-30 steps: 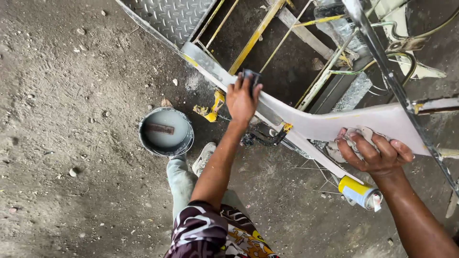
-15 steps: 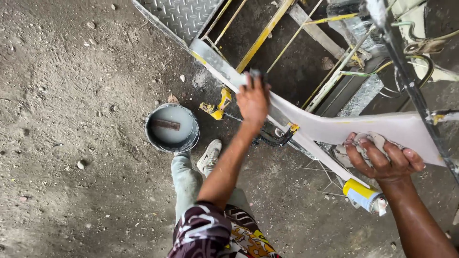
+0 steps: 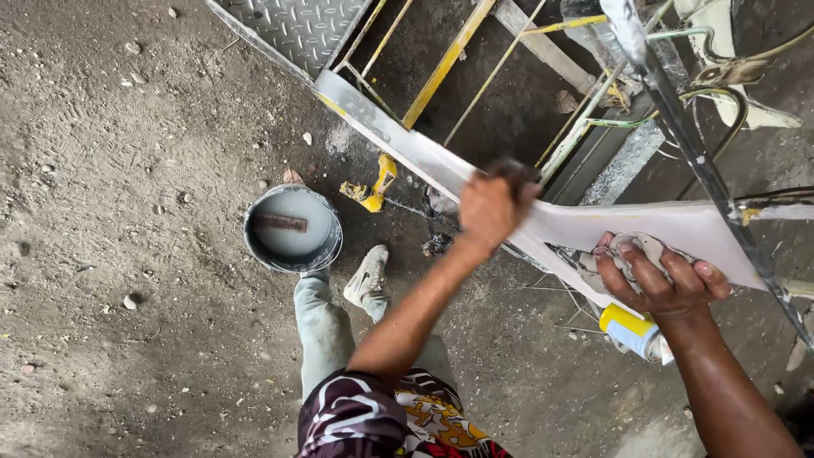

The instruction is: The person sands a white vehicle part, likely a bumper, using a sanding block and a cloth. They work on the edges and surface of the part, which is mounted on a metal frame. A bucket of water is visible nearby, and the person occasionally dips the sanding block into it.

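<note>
My left hand (image 3: 489,209) presses a small dark pad or brush (image 3: 515,170), blurred, onto a long white-painted metal bar (image 3: 398,140) that slants across a frame. My right hand (image 3: 660,276) is closed on a crumpled pale rag (image 3: 632,250) at the lower edge of a white panel (image 3: 678,229) joined to that bar. A round pail of grey-white paint (image 3: 292,231), with a short stick lying in it, stands on the ground to the left of my left arm.
A yellow-capped spray can (image 3: 633,332) lies on the ground under my right hand. My shoe (image 3: 366,276) is beside the pail. Diamond-tread plate (image 3: 297,25), yellow rails (image 3: 445,64) and thin metal rods (image 3: 678,127) crowd the top and right. A yellow fitting (image 3: 377,182) hangs below the bar.
My left hand has slid down the white bar to the right, closer to my right hand. The right hand stays on the rag at the panel's edge.
</note>
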